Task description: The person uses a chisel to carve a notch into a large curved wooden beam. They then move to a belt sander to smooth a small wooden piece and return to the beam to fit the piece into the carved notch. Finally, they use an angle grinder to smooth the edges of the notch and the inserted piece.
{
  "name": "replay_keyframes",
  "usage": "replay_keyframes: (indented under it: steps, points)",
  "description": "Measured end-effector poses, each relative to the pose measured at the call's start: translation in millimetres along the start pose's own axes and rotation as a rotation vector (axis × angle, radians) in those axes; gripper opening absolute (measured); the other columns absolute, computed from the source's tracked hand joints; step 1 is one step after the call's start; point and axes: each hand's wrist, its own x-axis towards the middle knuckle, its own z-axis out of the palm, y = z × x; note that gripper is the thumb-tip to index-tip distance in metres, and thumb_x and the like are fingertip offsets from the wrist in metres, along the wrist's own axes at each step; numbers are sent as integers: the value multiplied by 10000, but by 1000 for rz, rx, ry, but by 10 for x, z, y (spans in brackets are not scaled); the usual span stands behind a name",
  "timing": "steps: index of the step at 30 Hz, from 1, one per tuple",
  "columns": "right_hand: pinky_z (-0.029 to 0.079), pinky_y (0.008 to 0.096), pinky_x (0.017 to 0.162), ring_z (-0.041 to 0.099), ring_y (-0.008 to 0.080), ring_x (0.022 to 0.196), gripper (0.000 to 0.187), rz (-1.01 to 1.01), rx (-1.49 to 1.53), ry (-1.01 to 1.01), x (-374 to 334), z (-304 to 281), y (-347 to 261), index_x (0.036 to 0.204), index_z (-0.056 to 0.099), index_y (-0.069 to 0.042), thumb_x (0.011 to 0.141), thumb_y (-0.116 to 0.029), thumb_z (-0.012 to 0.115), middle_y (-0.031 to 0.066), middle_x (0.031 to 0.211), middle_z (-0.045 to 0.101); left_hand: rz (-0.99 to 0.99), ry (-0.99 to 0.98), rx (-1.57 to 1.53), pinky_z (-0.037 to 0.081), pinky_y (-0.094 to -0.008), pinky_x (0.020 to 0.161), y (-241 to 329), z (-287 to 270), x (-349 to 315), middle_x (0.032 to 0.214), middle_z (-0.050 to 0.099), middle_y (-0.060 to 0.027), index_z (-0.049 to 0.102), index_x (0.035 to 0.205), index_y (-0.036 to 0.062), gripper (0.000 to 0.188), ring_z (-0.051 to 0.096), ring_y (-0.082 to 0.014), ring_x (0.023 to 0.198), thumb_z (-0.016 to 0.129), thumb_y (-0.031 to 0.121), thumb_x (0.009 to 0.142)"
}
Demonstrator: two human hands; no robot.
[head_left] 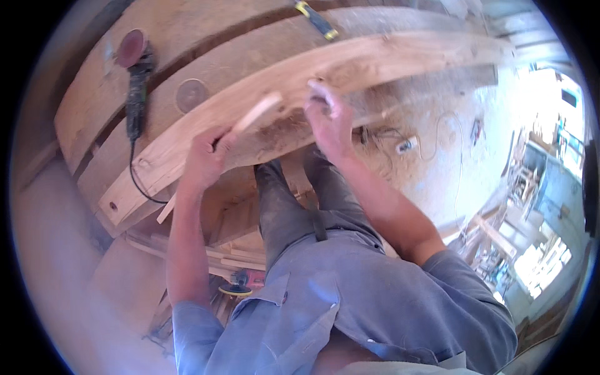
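A long, pale wooden plank (387, 59) lies across the workbench in front of me. My left hand (209, 153) is closed around a thin wooden strip (257, 112), which slants over the plank's near side; its lower end shows beyond my wrist. Over the plank's near edge, to the right of the strip's upper end, is my right hand (330, 122). Its fingers are curled with the tips close to the wood. Whatever they may pinch is too small or hidden to make out.
An angle grinder (137, 87) with a reddish disc lies at left, its cord trailing nearby. Beside it is a loose round disc (192, 95). A yellow-and-black handled tool (317, 22) lies beyond the plank. Below the bench sits a red power tool (250, 278); a white socket box (406, 145) is at right.
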Motion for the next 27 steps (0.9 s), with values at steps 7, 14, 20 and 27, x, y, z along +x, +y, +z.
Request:
replay_keyframes:
  steps: [7, 14, 20, 27]
  points:
    - [530, 293, 706, 695, 179, 858, 308, 721, 821, -131, -780, -170, 227, 1254, 614, 21, 1023, -175, 670, 96, 1019, 704, 44, -214, 185, 524, -417, 867, 220, 798, 101, 1039, 742, -175, 743, 1210, 27, 353, 689, -338, 973, 759, 253, 941]
    - [579, 312, 648, 705, 191, 785, 265, 832, 894, 2, -696, 150, 294, 1124, 640, 24, 1017, -213, 692, 108, 963, 695, 186, -70, 527, 539, -459, 873, 132, 751, -6, 1108, 701, -161, 702, 1257, 51, 360, 674, -374, 1015, 732, 186, 925]
    - [569, 288, 540, 701, 174, 678, 263, 828, 757, 51, -479, 298, 265, 1041, 678, 42, 993, -213, 722, 116, 891, 707, 409, 189, 667, 557, -436, 799, -206, 801, -115, 1084, 659, -123, 697, 1142, 58, 286, 671, -334, 993, 758, 103, 866]
    - [587, 285, 546, 713, 174, 666, 305, 805, 463, -6, -339, 300, 87, 1048, 699, 55, 996, -244, 730, 136, 859, 720, 411, 379, 697, 532, -448, 750, -175, 869, -104, 1011, 606, -95, 699, 1085, 66, 242, 610, -315, 941, 765, 73, 853]
